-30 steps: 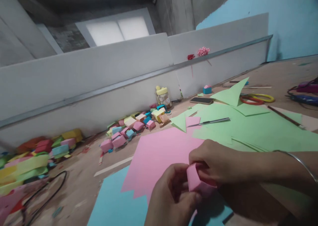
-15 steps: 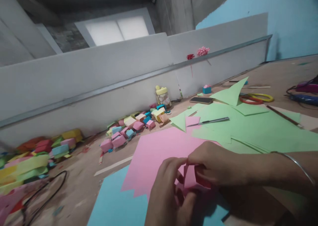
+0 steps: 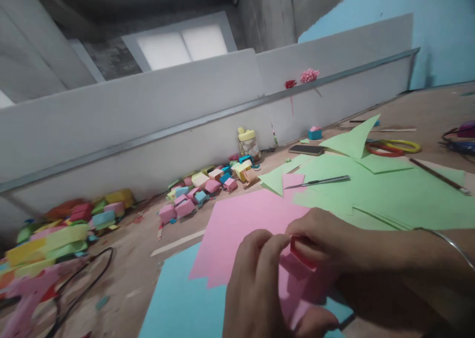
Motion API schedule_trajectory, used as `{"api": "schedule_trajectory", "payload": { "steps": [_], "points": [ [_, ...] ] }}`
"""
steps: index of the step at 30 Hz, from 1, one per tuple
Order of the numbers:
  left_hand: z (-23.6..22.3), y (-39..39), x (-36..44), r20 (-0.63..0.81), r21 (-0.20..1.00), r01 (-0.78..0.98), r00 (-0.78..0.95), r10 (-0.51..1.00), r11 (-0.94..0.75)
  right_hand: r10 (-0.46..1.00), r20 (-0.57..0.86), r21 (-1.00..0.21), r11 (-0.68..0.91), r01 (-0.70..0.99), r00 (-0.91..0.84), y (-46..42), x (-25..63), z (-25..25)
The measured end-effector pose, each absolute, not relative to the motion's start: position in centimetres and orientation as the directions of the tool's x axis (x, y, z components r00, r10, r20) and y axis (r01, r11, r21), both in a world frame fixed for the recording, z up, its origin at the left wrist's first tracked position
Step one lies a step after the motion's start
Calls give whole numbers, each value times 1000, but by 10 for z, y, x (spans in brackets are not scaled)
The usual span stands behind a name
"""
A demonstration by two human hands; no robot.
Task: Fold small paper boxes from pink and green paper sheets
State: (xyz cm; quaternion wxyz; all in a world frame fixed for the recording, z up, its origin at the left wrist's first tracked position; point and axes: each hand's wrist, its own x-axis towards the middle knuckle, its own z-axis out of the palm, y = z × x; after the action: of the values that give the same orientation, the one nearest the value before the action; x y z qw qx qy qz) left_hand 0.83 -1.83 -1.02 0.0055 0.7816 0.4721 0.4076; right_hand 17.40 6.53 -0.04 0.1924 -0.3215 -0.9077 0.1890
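Note:
A folded pink paper piece [image 3: 295, 281], shaped like a small open box, is between my hands above the paper sheets. My left hand [image 3: 256, 278] curls around its left side, fingertips at its top edge and thumb along the bottom. My right hand [image 3: 326, 236] grips the upper right edge, with its fingers bent into the opening; some fingertips are hidden. Beneath lie a pink sheet [image 3: 237, 224] and a blue sheet [image 3: 181, 288]. A silver bangle [image 3: 451, 244] circles my right wrist.
Green sheets [image 3: 389, 189] spread to the right, with a craft knife [image 3: 322, 181], a pencil [image 3: 438, 174] and scissors [image 3: 393, 147]. Small paper boxes [image 3: 200, 182] are heaped by the wall, near a yellow-lidded jar [image 3: 248, 142]. A pink glue gun [image 3: 33, 288] with a black cord lies left.
My left thumb has moved down and right under the pink paper piece, and more of its side faces me. The view has shifted slightly, so the surroundings appear further right.

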Motion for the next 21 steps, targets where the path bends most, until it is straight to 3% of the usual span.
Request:
{"api": "schedule_trajectory", "payload": {
  "steps": [5,12,17,21],
  "points": [
    [-9,-15,11,579,296,775,319,751,-558,642,180,-657,643,395,-746,60,172,5],
    [-7,-13,14,574,393,746,259,777,-538,659,124,-752,550,363,-741,59,173,8],
    [11,1,-9,584,402,826,101,805,-395,744,76,-790,450,415,-664,74,176,7],
    [28,26,-58,609,485,863,-220,762,-138,764,102,-778,460,428,-637,83,176,5]
  ]
}}
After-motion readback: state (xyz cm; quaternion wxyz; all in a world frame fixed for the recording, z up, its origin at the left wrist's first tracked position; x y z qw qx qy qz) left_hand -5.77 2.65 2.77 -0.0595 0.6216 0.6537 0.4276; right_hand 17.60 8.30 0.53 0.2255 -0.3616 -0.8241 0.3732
